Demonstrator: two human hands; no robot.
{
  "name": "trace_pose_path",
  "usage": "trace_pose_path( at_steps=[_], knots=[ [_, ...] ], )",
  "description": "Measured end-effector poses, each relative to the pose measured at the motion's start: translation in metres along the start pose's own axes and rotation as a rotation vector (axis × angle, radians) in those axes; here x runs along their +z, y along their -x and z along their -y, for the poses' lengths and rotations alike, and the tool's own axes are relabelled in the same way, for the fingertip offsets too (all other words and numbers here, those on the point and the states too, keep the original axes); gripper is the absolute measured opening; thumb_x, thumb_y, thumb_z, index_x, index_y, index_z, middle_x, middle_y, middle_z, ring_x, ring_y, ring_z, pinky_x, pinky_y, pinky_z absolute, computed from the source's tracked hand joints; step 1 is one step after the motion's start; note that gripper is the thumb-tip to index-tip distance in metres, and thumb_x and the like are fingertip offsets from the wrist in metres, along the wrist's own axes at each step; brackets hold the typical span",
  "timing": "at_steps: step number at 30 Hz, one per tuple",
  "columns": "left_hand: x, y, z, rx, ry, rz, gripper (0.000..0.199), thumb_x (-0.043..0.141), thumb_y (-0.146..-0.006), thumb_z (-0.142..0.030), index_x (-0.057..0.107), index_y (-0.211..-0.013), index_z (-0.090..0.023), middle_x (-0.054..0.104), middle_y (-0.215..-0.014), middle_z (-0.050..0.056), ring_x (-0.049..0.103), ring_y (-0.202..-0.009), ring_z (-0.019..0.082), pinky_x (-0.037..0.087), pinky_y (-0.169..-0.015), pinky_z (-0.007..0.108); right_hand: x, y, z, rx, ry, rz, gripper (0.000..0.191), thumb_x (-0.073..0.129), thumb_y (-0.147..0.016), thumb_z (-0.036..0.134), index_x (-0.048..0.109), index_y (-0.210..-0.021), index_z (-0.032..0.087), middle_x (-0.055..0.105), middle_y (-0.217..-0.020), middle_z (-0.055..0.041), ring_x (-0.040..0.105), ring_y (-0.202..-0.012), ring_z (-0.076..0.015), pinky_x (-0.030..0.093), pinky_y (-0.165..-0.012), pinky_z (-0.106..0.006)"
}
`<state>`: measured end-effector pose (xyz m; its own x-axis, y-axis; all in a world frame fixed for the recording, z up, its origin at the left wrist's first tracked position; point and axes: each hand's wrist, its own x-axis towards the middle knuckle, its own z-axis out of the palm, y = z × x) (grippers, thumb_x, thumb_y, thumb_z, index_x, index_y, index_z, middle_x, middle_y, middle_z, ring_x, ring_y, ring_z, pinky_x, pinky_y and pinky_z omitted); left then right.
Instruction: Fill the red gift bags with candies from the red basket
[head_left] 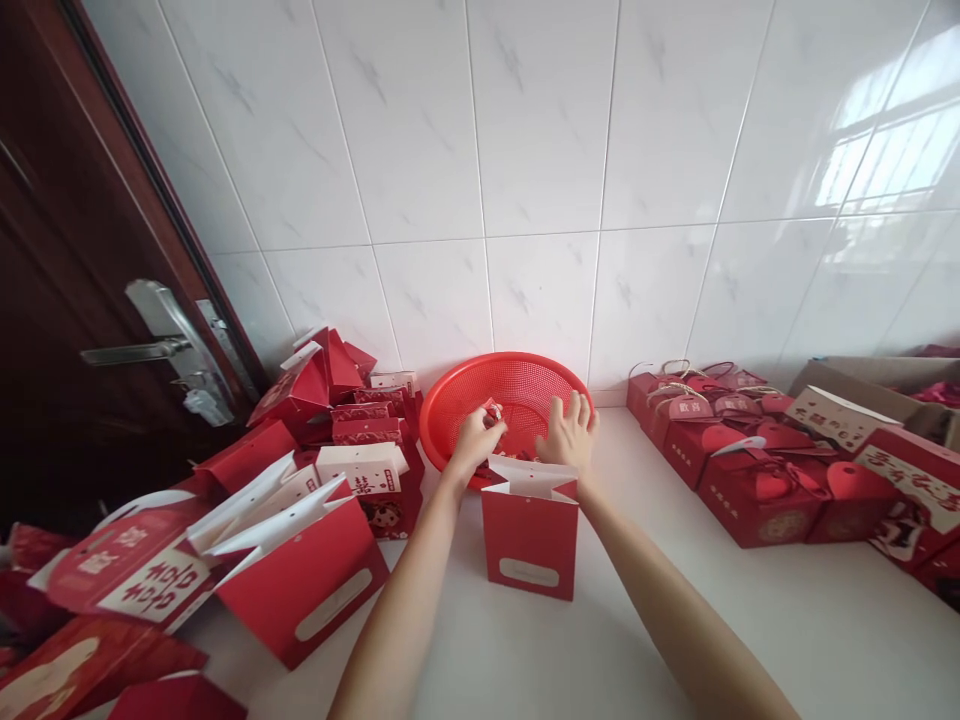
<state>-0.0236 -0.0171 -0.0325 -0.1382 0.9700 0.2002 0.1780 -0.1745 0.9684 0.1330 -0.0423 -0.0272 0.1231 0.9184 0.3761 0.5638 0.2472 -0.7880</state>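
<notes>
A red plastic basket [517, 365] stands against the tiled wall, with small red items low inside it. My left hand [478, 440] is over the basket's left part, its fingers closed on a small red-and-white packet [492, 410]. Over the basket's right side, my right hand [568, 432] has its fingers spread and holds nothing that shows. In front of the basket, between my forearms, an open red paper bag [531, 540] stands upright on the white table [495, 660]. What the bag holds is hidden.
Many red and white gift bags [307, 580] crowd the left side beside a dark door [67, 250]. Closed red gift boxes [757, 490] with cords stand in rows on the right. A cardboard box [855, 375] is behind them at the far right.
</notes>
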Motion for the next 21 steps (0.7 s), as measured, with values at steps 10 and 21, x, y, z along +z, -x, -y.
trace_pose_path(
  at_steps=[10, 21],
  knots=[
    [0.026, -0.006, 0.020, 0.107, 0.029, 0.021, 0.039, 0.069, -0.068, -0.010, 0.070, -0.106, -0.017, 0.074, -0.085, 0.004, 0.070, -0.081, 0.019, 0.056, -0.072, 0.028, -0.014, -0.026, -0.066, 0.333, -0.350, 0.018, 0.027, 0.057, -0.075, 0.036, 0.060, -0.095, 0.018, 0.070, -0.077, -0.0131, 0.071, -0.067, -0.0281, 0.057, -0.054, -0.037],
    [0.009, -0.017, 0.031, 0.127, -0.033, -0.071, 0.065, 0.072, -0.066, -0.010, 0.060, -0.130, -0.017, 0.073, -0.104, 0.011, 0.071, -0.090, 0.023, 0.057, -0.074, 0.033, 0.001, -0.028, -0.082, 0.049, -0.241, -0.133, 0.040, 0.049, -0.077, 0.042, 0.058, -0.106, 0.016, 0.069, -0.085, -0.0150, 0.070, -0.080, -0.0318, 0.057, -0.060, -0.040]
  ],
)
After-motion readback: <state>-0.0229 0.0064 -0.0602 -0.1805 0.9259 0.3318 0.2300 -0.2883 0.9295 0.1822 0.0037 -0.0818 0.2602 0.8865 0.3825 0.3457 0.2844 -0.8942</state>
